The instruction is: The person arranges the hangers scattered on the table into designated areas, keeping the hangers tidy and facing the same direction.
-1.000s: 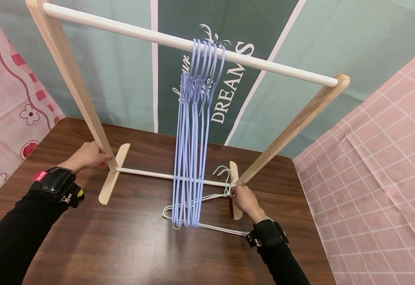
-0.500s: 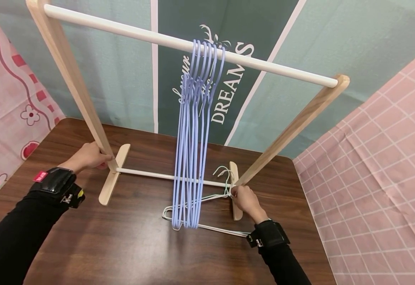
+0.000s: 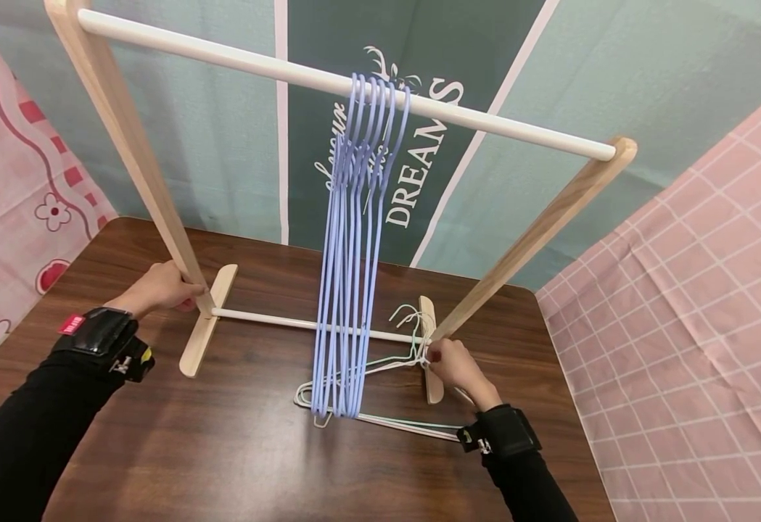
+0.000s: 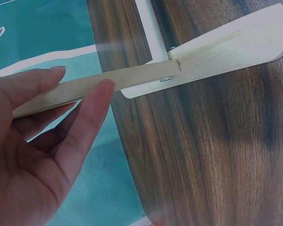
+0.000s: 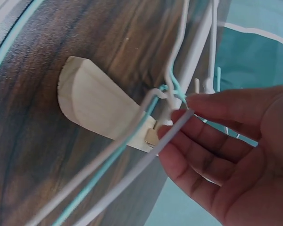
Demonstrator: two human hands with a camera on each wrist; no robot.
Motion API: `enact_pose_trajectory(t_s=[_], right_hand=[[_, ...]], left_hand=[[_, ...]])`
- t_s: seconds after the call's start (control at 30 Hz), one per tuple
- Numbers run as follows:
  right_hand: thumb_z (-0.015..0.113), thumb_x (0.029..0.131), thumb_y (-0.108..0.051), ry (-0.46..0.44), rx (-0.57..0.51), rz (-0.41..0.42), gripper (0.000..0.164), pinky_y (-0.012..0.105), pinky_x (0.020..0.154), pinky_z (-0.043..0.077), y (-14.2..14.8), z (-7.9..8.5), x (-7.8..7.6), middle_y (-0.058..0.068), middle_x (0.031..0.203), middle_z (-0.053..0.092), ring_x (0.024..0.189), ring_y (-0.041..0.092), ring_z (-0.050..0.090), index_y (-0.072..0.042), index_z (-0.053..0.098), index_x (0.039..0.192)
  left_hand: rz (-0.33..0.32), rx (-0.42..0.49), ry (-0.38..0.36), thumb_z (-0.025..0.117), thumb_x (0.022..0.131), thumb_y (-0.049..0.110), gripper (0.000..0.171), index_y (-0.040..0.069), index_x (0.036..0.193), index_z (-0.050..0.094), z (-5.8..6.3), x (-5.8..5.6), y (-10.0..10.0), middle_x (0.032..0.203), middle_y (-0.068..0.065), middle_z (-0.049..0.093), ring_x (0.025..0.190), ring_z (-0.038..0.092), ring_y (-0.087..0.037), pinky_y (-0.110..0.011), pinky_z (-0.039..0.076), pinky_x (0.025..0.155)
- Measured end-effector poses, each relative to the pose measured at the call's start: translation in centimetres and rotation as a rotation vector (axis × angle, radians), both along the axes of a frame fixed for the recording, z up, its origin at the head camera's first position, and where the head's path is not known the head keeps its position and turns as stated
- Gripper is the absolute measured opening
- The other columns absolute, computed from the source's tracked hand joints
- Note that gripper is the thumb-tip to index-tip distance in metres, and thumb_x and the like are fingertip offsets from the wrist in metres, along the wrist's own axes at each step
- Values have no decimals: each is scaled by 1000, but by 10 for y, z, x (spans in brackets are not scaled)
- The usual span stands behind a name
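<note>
A clothes rack of pale wood with a white top bar (image 3: 223, 56) stands on the brown table. My left hand (image 3: 160, 287) grips the lower part of its left post (image 4: 132, 75), thumb and fingers on opposite sides. Beside the foot of the right post (image 3: 517, 246), my right hand (image 3: 456, 366) pinches a white hanger (image 5: 132, 171) near its neck. A mint green hanger (image 5: 99, 174) and another white hanger (image 5: 92, 167) lie close alongside it. Their hooks lean near the right foot (image 3: 435, 384), and their far ends pass behind several blue hangers (image 3: 354, 239) hanging from the top bar.
A white lower bar (image 3: 269, 318) joins the two feet, with the left foot (image 3: 199, 344) flat on the wooden table (image 3: 223, 449). Behind the rack hangs a green curtain (image 3: 217, 167) with lettering. Pink cloth (image 3: 700, 304) covers the right side, and patterned cloth (image 3: 21, 217) the left.
My right hand has shifted slightly right and toward me with the white hanger. The mint green hanger now shows more apart from the white ones. My left hand stays on the post.
</note>
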State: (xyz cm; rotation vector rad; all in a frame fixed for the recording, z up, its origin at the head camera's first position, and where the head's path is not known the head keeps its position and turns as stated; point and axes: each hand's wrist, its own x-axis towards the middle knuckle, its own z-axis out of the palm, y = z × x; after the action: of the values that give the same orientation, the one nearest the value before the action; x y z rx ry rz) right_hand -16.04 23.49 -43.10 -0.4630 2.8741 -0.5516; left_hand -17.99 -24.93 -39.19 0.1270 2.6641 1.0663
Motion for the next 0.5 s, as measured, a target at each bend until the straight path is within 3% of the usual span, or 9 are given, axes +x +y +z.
enact_pose_trajectory(t_s=[0.3,0.5], right_hand=[[60,75,6,-90,-80,121,10,24,52,36,9,15,1,1,67,56,55,9,44,-2,65,78],[60,76,6,-147,-115,164,9,24,50,35,13,25,0,1,66,55,54,9,42,-2,65,77]], left_hand=[[10,15,-14,55,89,10,37,-22,106,49,0,1,1,81,-27,63,70,65,-29,-41,53,63],[17,7,-21,56,89,10,36,-22,105,51,0,1,2,79,-24,63,70,65,-28,-39,53,62]])
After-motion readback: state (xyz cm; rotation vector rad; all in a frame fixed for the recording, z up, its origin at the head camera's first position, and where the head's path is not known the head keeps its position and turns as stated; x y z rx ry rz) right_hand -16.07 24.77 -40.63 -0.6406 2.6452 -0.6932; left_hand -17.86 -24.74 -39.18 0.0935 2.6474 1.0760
